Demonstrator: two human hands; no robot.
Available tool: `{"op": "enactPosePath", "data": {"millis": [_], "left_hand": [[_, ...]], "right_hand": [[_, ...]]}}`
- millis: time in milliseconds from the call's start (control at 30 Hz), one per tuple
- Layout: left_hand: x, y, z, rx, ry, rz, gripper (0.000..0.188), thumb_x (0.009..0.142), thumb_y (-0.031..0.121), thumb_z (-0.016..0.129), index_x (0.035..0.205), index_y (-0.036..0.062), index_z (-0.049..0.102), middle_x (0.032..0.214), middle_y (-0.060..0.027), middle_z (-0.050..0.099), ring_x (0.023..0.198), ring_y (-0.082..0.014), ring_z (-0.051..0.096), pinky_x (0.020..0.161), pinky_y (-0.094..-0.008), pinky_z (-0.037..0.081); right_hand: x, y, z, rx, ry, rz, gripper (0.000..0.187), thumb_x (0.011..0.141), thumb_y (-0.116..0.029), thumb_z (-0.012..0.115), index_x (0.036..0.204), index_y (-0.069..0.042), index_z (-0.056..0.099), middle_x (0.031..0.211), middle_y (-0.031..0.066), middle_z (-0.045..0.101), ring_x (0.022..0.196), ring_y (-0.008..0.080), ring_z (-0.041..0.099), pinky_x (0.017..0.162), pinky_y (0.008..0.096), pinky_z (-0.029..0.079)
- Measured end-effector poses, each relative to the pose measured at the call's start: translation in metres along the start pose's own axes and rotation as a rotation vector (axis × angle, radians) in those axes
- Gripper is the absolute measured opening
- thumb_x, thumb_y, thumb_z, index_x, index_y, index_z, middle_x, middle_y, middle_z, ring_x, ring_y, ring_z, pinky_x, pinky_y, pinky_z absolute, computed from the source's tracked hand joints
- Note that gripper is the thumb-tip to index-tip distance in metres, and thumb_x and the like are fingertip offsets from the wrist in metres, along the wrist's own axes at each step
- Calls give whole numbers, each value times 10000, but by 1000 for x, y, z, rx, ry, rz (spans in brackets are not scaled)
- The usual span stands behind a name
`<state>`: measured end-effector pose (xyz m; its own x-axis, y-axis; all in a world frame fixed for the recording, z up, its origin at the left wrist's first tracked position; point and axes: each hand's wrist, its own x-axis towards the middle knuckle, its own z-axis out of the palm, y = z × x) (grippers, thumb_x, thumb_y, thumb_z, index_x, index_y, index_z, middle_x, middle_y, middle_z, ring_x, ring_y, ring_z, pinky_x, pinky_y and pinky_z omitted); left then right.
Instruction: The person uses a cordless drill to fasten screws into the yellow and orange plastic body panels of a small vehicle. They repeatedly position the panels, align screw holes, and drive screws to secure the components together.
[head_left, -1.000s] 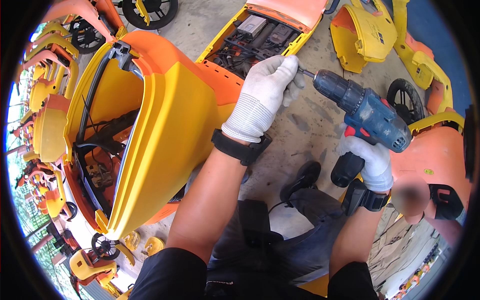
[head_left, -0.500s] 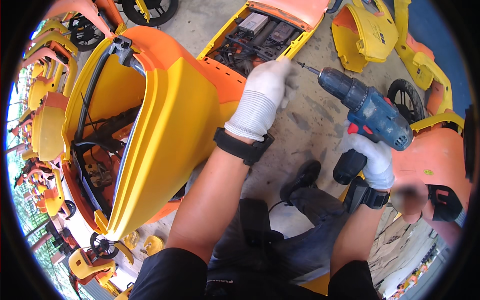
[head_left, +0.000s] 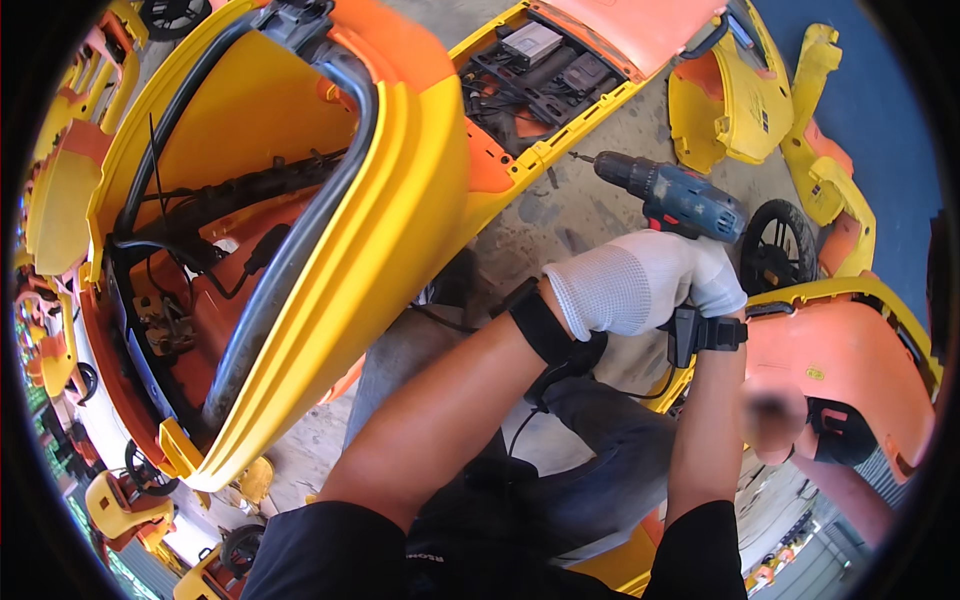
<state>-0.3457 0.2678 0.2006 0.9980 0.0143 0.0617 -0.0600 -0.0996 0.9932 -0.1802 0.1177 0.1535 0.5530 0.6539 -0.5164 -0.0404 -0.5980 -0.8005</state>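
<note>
1. Right hand [head_left: 722, 280] clenches drill [head_left: 690, 200] grip; left hand [head_left: 625, 285] overlaps right, finger state can't tell.
2. Drill above floor [head_left: 560, 215], near compartment [head_left: 598, 116] edge.
3. Compartment already open; bit [head_left: 582, 157] touches nothing yet.

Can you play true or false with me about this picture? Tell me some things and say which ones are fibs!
1. The left hand and the right hand wear white gloves. True.
2. The bit of the drill points toward the left side of the picture. True.
3. The drill is bright pink all over. False: it is mostly blue and black.
4. The drill is lying on the floor. False: it is held up, with its grip hidden by the hands.
5. A big yellow shell is to the left of the drill. True.
6. The left wrist is bare. False: it has a black band around it.
</note>
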Motion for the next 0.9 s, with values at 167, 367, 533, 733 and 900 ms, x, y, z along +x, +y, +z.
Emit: {"op": "enactPosePath", "data": {"millis": [167,367,533,733,900], "left_hand": [[4,0,-1,-8,160,189,125,766,-51,517,826,-23,623,806,-195,636,791,-355,655,739,-414,543],[1,-5,-12,4,161,123,131,762,-35,526,825,-21,640,813,-200,633,829,-367,657,748,-420,541],[13,-4,-10,184,157,181,124,761,-36,538,820,-24,646,834,-204,636,854,-373,658,758,-424,537],[17,-1,-12,139,138,166,154,768,-31,541,882,-28,645,833,-212,649,855,-383,665,763,-424,542],[13,-6,-13,103,135,101,189,773,-26,544,933,-31,644,832,-219,660,856,-391,671,767,-424,545]], "right_hand": [[21,-2,-3,169,-150,-21,183,866,-83,695,1036,-27,658,962,32,663,833,135,605,755,304,528],[42,-21,26,-382,-168,-50,136,863,-18,648,993,-56,643,868,4,628,764,118,577,676,290,502],[36,-36,18,-769,-284,-393,150,829,-17,616,956,-87,653,795,32,615,717,143,584,666,281,487],[40,-38,14,-866,-242,-597,230,765,-53,662,983,-124,681,879,69,624,799,201,614,727,299,497],[62,-35,18,-799,-347,-447,247,769,-103,687,1010,-150,712,854,71,628,756,176,588,723,294,490]]}}
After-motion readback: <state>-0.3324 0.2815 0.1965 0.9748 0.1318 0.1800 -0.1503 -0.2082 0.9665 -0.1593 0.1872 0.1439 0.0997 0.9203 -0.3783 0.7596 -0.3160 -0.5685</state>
